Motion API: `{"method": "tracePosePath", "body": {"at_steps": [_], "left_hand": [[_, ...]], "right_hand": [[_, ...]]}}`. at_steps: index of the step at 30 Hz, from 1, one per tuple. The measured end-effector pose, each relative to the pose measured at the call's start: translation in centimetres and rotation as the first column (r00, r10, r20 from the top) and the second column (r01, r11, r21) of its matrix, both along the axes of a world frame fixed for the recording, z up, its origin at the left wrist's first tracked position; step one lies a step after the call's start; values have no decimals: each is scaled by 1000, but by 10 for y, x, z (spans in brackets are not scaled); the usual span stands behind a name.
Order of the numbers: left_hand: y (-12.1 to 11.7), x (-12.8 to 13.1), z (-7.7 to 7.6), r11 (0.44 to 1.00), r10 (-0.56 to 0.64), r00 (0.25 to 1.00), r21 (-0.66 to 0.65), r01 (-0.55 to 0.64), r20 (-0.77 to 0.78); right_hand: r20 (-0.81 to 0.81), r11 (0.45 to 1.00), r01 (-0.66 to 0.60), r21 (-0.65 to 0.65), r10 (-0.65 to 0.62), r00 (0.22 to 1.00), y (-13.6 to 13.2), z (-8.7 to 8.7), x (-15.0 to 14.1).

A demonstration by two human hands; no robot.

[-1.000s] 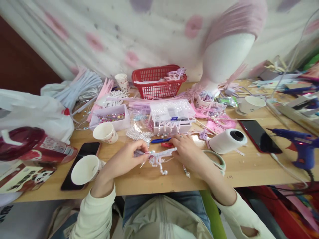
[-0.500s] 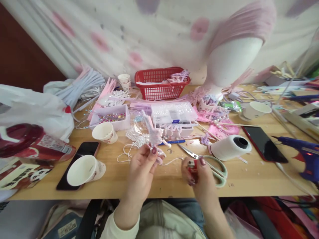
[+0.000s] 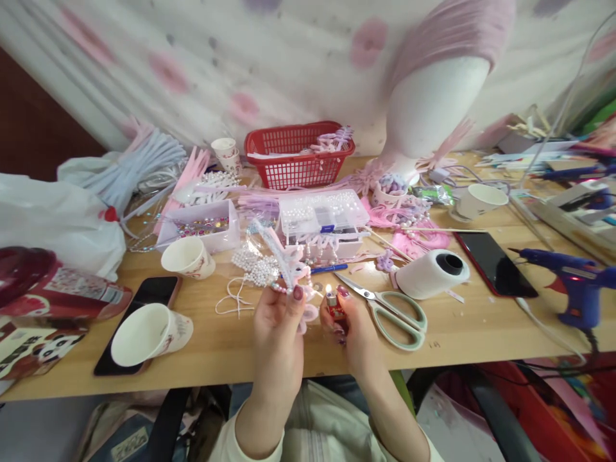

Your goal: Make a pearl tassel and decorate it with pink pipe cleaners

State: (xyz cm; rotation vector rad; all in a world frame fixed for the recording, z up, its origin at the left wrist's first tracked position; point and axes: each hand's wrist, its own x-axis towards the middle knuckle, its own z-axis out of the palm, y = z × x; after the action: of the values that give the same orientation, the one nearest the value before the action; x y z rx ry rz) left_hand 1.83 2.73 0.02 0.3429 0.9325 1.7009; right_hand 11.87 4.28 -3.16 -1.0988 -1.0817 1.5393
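Pinched in my left hand (image 3: 282, 327) is a pink and white fuzzy pipe-cleaner ornament (image 3: 291, 260) with pearl beads on it. My right hand (image 3: 353, 327) is wrapped round a red lighter (image 3: 335, 308), thumb on its top, and a small flame burns there. The flame is close to the ornament's right side, though I cannot tell whether they touch. Just right of my right hand lie scissors (image 3: 392, 314) with pale green handles, blades partly apart. A white thread spool (image 3: 416, 279) rests on its side behind them.
Paper cups (image 3: 144, 337) stand at the left, one on a dark phone (image 3: 161, 292). Behind my hands are a clear-lidded bead box (image 3: 322, 215) and a red basket (image 3: 298, 173). A blue glue gun (image 3: 575, 289) and another phone (image 3: 495, 263) are at the right.
My right hand has moved left with the lighter, close to the ornament, and a flame now shows. The scissors lie uncovered beside it. The whole view has shifted slightly.
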Motion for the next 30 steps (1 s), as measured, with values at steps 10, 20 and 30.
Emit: {"method": "tracePosePath", "body": {"at_steps": [10, 20, 30], "left_hand": [[0, 0, -4, 999, -34, 999, -17, 34, 15], [1, 1, 4, 999, -26, 1000, -45, 26, 4], [-1, 2, 5, 999, -26, 999, -46, 28, 41]], "right_hand": [[31, 999, 24, 47, -26, 999, -2, 6, -3], [48, 999, 30, 27, -31, 998, -5, 3, -4], [16, 998, 63, -5, -63, 998, -8, 4, -5]]}}
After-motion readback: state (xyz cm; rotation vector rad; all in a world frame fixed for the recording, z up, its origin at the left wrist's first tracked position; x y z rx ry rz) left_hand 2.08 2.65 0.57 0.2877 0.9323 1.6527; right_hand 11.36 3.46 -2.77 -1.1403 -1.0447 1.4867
